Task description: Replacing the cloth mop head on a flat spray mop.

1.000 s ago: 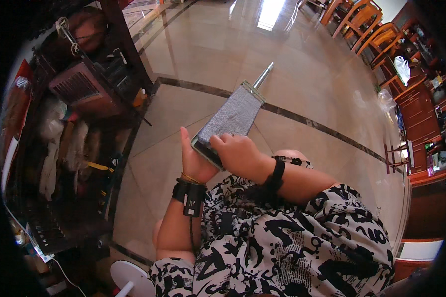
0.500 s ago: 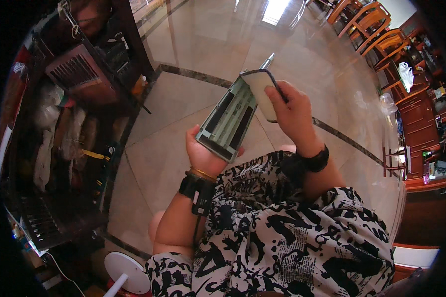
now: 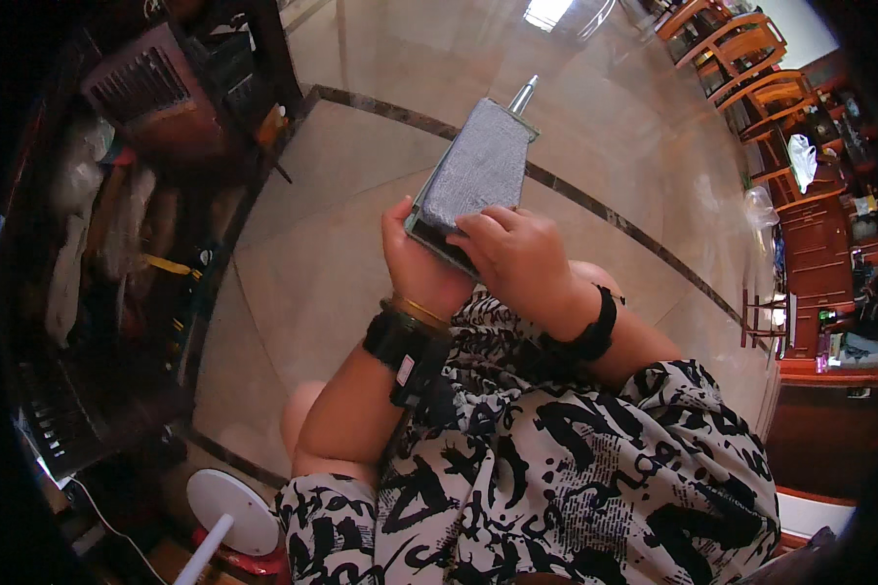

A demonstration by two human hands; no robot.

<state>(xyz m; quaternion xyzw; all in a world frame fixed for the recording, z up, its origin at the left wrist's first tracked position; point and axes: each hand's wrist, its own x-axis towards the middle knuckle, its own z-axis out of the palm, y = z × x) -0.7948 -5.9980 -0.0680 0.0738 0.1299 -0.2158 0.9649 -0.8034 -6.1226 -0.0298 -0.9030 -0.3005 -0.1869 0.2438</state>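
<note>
A flat mop head (image 3: 414,220) with a silvery pole end (image 3: 525,95) at its far side is held up in front of me, tilted away. My left hand (image 3: 422,261) supports its near end from below, thumb along the left edge. Over its face lies a grey fabric mop pad (image 3: 478,161), covering most of the plate; a dark strip of the plate shows at the near end. My right hand (image 3: 518,250) pinches the pad's near edge there, fingers bent. The underside of the mop head is hidden.
At left stands an open dark wooden cabinet (image 3: 146,107) with bags and tools inside. A white round base with a stem (image 3: 234,507) is at lower left. Wooden chairs (image 3: 741,44) and a red-brown cabinet (image 3: 819,244) line the right. Tiled floor (image 3: 332,175) spreads between.
The mop pad, lifted at an angle with its pale side showing before, now lies down over the plate, grey side up. My right hand came down and nearer with its edge.
</note>
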